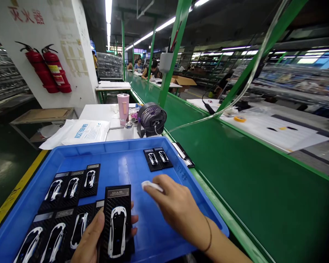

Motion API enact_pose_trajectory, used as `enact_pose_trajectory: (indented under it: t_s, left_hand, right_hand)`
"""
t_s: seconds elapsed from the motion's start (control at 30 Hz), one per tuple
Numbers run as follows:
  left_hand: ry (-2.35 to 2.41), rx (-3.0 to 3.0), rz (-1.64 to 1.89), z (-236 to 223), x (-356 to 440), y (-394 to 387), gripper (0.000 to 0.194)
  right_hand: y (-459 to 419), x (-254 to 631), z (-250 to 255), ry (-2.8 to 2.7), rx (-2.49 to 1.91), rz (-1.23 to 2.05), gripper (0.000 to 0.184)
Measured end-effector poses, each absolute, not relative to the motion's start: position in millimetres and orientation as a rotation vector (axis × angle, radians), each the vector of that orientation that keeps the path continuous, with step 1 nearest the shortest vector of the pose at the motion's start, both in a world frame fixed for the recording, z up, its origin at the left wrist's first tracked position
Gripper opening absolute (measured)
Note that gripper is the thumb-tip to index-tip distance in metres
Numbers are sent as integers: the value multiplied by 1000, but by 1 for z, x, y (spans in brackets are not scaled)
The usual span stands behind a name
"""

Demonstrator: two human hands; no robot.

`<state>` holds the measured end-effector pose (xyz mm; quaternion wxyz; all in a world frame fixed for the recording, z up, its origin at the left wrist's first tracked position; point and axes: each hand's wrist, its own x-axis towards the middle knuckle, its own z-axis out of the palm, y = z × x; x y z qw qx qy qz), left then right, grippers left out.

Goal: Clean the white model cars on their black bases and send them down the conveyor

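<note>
Held plaque: a black carbon-pattern plaque bearing a white-and-black model car stands nearly upright above the near part of the tray, in the left hand.
Left hand: the left hand is clenched around the plaque's lower part, with the thumb on one long edge and the fingertips curled round the other.
Right hand: the right hand reaches in from the right, fingers extended and closed on a white wipe. A thin dark bracelet circles the wrist.
Wipe: it is pinched under the fingertips, just beside the held plaque and not touching it.
Tray: a blue plastic tray lies under both hands.
Other plaques: a group of similar plaques lies flat at the tray's left, and two more lie together near its far edge.
Bench: the tray sits at the end of a green workbench.
Nearby: a small desk fan and a pink tumbler stand on a white table beyond the tray.
Far off: co-workers sit along the line.
</note>
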<state>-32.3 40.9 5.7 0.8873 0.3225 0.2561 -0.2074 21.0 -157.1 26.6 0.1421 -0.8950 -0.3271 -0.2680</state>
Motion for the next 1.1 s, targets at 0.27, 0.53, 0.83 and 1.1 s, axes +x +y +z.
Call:
enact_pose_trajectory:
  t_s: [0.27,0.53,0.83,1.1]
  left_hand:
    - [493,555,-298,3,-33,45,69]
    - [463,729,-240,0,-33,42,54]
    - [490,772,-283,0,-32,37,52]
    - [509,852,-291,3,-30,36,44]
  right_hand:
    - [-185,32,17,-523,-2286,-69,25]
    - [-207,42,17,-313,-2104,417,42]
    - [-225,50,21,-136,-1808,421,40]
    - [-236,56,18,-91,-1640,337,35]
